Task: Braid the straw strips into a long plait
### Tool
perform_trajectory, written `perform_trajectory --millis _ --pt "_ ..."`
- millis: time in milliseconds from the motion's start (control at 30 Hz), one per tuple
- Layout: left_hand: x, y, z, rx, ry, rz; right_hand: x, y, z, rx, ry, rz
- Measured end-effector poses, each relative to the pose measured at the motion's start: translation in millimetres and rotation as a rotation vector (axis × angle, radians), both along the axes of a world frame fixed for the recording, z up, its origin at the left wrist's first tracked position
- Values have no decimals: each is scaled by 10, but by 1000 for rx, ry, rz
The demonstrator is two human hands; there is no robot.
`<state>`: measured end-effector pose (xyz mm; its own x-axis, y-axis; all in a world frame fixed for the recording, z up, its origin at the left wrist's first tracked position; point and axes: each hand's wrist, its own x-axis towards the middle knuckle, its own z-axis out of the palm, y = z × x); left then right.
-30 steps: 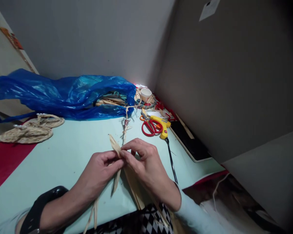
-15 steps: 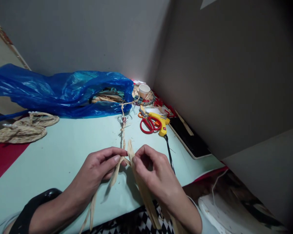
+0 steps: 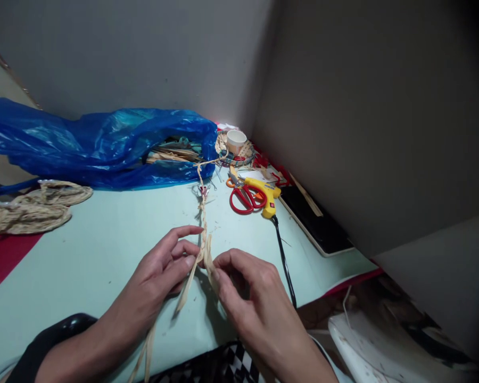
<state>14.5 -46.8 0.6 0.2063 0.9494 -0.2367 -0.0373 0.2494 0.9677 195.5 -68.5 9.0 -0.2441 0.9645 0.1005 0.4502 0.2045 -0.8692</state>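
Observation:
A thin braid of pale dried fibre [image 3: 203, 221] runs from a small clip [image 3: 202, 191] on the table toward me. My left hand [image 3: 170, 263] is at the braid's near end, its thumb and fingers closed on it while the index finger is lifted alongside. One loose strand [image 3: 187, 290] hangs down from there. My right hand [image 3: 249, 290] pinches a wider pale strip [image 3: 208, 258] between thumb and index finger, close against the right side of the braid. The strip's lower part is hidden behind that hand. More strands [image 3: 147, 351] trail below my left wrist.
Behind the braid lies a blue plastic bag [image 3: 104, 143] with dried strips inside. Red-handled scissors [image 3: 247, 200] and a yellow glue gun [image 3: 269, 199] lie right, near a black tablet [image 3: 315, 221]. Woven soles [image 3: 27, 215] sit left; a paper cup [image 3: 236, 141] stands behind.
My right hand has brought the wide strip in against the braid, and its top end has come lower. My left index finger has lifted and moved up along the braid.

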Motion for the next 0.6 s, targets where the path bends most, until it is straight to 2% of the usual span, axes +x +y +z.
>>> perform_trajectory --millis 333,600 --pt "-2 -10 -2 47 22 -4 -11 52 -34 -20 -29 33" --pt "30 -10 -30 59 76 -16 -40 49 -12 -1 -194 76"
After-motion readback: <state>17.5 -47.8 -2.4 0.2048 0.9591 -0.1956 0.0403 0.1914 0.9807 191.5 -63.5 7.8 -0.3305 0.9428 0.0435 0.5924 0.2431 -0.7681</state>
